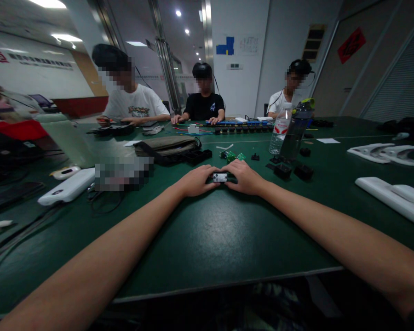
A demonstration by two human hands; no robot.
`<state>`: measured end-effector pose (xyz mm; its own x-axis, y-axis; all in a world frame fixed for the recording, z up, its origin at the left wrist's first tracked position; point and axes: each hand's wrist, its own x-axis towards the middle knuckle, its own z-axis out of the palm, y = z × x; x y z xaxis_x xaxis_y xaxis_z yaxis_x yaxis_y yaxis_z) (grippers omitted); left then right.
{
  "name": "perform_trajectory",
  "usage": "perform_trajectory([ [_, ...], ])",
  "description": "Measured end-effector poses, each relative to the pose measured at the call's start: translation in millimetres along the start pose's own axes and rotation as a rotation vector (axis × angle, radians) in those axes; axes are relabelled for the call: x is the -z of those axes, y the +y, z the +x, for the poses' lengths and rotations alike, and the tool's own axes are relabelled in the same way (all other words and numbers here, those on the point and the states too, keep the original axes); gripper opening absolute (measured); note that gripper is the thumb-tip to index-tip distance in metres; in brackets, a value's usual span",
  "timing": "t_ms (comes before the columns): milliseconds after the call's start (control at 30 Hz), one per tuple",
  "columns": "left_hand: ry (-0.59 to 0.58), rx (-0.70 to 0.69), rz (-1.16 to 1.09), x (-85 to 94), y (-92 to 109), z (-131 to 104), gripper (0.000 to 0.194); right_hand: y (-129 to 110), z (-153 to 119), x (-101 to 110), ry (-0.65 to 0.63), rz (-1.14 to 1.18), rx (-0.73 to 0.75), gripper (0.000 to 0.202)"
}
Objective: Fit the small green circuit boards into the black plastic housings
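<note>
Between my two hands, low over the green table point(217, 248), is a small dark rectangular part with a silver-white plate point(220, 177) on its near face. My left hand point(198, 180) grips its left end with thumb and fingers. On the opposite end, the fingers and thumb of my right hand point(244, 178) are closed in the same way. Just behind my hands lie green circuit boards point(232, 156) and a small black piece point(255, 157). A black compartmented tray point(197, 157) sits behind my left hand. What the held part is I cannot make out.
Black blocks point(282, 171), a clear water bottle point(280, 133) and a dark bottle point(301, 131) stand right of centre. White casings point(393, 195) lie farther right. At left are a white power bank point(67, 186), cables and a pale green bottle point(67, 140). Several people sit across the table.
</note>
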<state>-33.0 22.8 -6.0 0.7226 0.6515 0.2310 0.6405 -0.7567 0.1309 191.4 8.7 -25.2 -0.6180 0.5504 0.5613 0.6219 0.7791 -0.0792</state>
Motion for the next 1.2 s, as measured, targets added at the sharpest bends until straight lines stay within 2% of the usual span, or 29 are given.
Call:
perform_trajectory([
  [1200,-0.008,0.010,0.009,-0.8,-1.2,0.5,0.047,-1.1,0.0,1.3,-0.007,-0.004,-0.003,0.033],
])
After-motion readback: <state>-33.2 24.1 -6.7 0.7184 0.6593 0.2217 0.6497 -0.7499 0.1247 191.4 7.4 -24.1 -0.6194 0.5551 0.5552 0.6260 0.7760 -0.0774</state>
